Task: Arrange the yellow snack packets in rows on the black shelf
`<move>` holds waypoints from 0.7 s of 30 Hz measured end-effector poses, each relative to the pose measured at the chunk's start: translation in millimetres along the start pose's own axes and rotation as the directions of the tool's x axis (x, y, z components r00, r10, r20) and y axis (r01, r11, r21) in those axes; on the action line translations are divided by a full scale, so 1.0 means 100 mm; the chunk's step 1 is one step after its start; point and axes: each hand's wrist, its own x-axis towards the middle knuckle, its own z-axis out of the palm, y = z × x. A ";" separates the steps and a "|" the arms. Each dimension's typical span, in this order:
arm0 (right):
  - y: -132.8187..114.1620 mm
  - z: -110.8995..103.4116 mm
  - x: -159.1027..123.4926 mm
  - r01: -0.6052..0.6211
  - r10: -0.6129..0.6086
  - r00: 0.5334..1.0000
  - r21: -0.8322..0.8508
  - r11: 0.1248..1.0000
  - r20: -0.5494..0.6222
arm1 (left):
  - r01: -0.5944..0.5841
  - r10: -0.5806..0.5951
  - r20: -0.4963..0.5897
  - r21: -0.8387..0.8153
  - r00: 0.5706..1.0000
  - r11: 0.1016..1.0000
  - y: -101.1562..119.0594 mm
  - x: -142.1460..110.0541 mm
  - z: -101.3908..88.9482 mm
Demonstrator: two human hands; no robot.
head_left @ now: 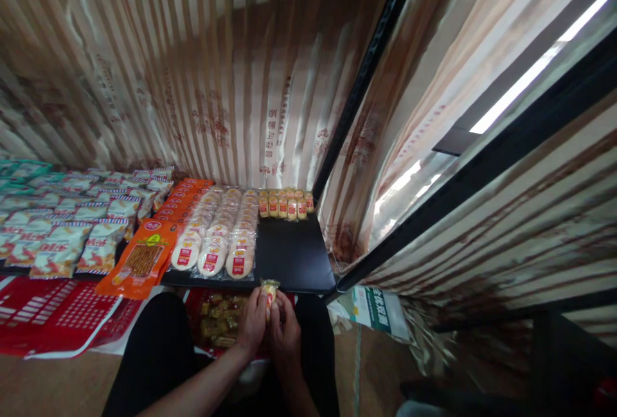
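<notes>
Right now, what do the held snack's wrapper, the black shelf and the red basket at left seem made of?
Snack wrapper: likely glossy plastic film, by its see-through end.
Black shelf: perhaps painted metal, low-sheen, by its flat, even surface.
Red basket: probably smooth moulded plastic, by its regular slots.

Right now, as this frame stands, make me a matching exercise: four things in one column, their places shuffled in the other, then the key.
Things
1. wrapped snack
2. orange packets
3. small yellow packs
4. perforated red basket

Places
A. at the far right corner of the black shelf
B. below the shelf, at the picture's left
C. in the left hand and right hand
D. just left of the round crackers

Pairs: 1-C, 2-D, 3-A, 4-B
</notes>
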 end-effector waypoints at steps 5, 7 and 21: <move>0.03 -0.06 0.05 -0.041 0.043 0.999 0.064 0.997 -0.028 | -0.032 0.030 0.129 0.013 0.991 0.999 0.01 0.09 0.03; 0.04 -0.08 0.09 -0.068 0.071 0.997 0.098 0.993 -0.030 | -0.026 0.026 0.164 0.003 0.986 1.000 0.02 0.13 0.04; -0.03 -0.23 0.32 -0.211 0.216 0.976 0.233 0.949 0.004 | 0.157 -0.089 0.203 -0.351 0.975 0.923 0.18 0.22 0.16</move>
